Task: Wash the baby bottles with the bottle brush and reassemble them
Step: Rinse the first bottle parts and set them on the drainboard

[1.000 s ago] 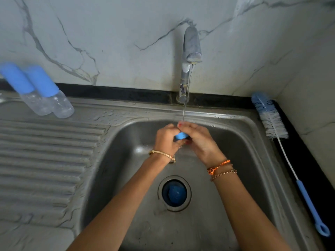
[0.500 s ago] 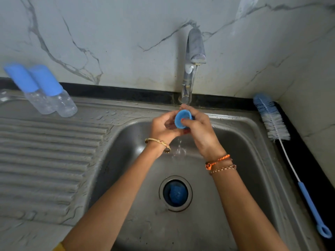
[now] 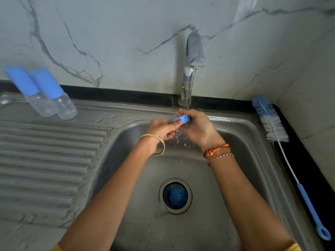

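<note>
**Cap rinse under tap: cap turned side-on**

Near: lower centre of frame, the drain [image 3: 175,196] has a blue thing sitting in it; what it is I cannot tell. It lies well below the hands, inside the sink [image 3: 241,142].

Mid: both hands are at the back edge of the basin, centre frame. The left hand [image 3: 162,130] pinches the blue cap [image 3: 181,119] with thumb on top; the right hand [image 3: 196,128] has its fingers curled round the cap's other end. Water from the tap [image 3: 194,57] lands on the cap and sprays down between the wrists.

Change: half a second ago the cap's open mouth faced the camera, a round disc. Now it is turned side-on and reads as a short bar. Judgement: the outside is getting its rinse after the inside; this part is nearly done.

Axis: long axis runs roughly left-right, tilted up toward the right. Which end is the open one cannot be seen.

Far: two capped bottles [image 3: 54,98] stand side by side and touching, upper left on the drainboard. The brush [image 3: 272,122] lies unused along the right edge, bristles at the far end.
</note>
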The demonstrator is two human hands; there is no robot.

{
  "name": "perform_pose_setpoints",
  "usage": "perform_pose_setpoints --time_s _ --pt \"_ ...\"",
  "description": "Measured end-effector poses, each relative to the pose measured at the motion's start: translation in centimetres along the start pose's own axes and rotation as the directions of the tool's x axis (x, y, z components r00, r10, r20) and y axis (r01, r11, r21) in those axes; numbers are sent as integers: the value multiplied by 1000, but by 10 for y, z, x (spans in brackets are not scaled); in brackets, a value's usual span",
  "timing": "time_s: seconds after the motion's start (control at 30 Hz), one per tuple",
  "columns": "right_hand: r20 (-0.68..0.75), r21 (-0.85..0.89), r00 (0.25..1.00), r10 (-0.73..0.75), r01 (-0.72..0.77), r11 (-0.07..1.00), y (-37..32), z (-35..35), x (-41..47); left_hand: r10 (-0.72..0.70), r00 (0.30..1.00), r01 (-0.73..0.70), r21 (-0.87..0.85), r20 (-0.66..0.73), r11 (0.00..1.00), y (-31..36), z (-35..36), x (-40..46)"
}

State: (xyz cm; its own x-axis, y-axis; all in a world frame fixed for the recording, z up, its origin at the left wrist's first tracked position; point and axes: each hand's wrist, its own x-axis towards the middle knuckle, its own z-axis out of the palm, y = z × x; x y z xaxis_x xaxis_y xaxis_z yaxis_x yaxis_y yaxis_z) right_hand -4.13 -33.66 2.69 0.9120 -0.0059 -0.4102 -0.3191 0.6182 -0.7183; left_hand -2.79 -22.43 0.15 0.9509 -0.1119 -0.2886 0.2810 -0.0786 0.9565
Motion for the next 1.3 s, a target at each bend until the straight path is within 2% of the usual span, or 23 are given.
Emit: perform_pose_setpoints --time_s 0.03,0.07,0.1,0.2,0.27,0.37,0.47,0.57,0.63,0.7,0.73,0.77,0.87,1.03,1.1,1.2,1.3 --pt "28 -138 996 -82 85 987 2 3 0 -78 995 91 -216 67 972 -2 -2 0" --pt "57 -287 986 -159 169 943 7 6 -1 -123 981 168 -342 150 925 -3 -4 0" --pt "83 -412 969 -232 245 877 12 6 -2 -151 960 236 -390 236 890 -3 -5 -2" --pt "100 -612 928 -359 342 713 21 -2 -1 -179 911 289 -266 370 920 -1 -4 -8" --pt "106 -695 915 -390 349 629 19 -9 -3 -204 911 277 -167 358 946 3 -5 -12" --pt "151 -754 897 -416 377 539 11 -16 -14 -223 928 272 -132 300 953 9 -6 -16" --pt "138 -765 896 -422 367 529 5 -19 -22 -186 953 225 -146 239 963 13 -2 -22" --pt "124 -786 899 -420 347 511 2 -20 -28 -66 993 83 -181 97 980 16 5 -30" --pt "82 -747 927 -366 300 593 -1 -18 -32 52 998 -54 -86 -21 995 16 7 -33" --pt "17 -575 975 -224 193 795 -6 -13 -37 227 971 -217 107 -82 970 14 6 -32" --pt "15 -464 989 -147 137 875 -8 -11 -40 310 948 -291 201 -68 935 14 5 -33" --pt "30 -396 994 -107 110 912 -10 -8 -43 376 926 -355 264 -35 897 15 4 -33" --pt "82 -494 984 -160 180 851 -21 4 -49 477 879 -460 283 12 842 26 0 -35" --pt "131 -531 946 -297 320 785 -38 19 -53 419 908 -415 92 -25 905 53 -10 -40" --pt "111 -616 944 -309 310 725 -30 19 -50 371 929 -368 119 -3 922 48 -12 -39" --pt "104 -780 957 -271 248 575 -14 11 -44 167 982 -182 234 83 955 30 -13 -42" --pt "181 -762 957 -227 282 583 -21 8 -45 68 981 -108 218 184 970 27 -16 -45"
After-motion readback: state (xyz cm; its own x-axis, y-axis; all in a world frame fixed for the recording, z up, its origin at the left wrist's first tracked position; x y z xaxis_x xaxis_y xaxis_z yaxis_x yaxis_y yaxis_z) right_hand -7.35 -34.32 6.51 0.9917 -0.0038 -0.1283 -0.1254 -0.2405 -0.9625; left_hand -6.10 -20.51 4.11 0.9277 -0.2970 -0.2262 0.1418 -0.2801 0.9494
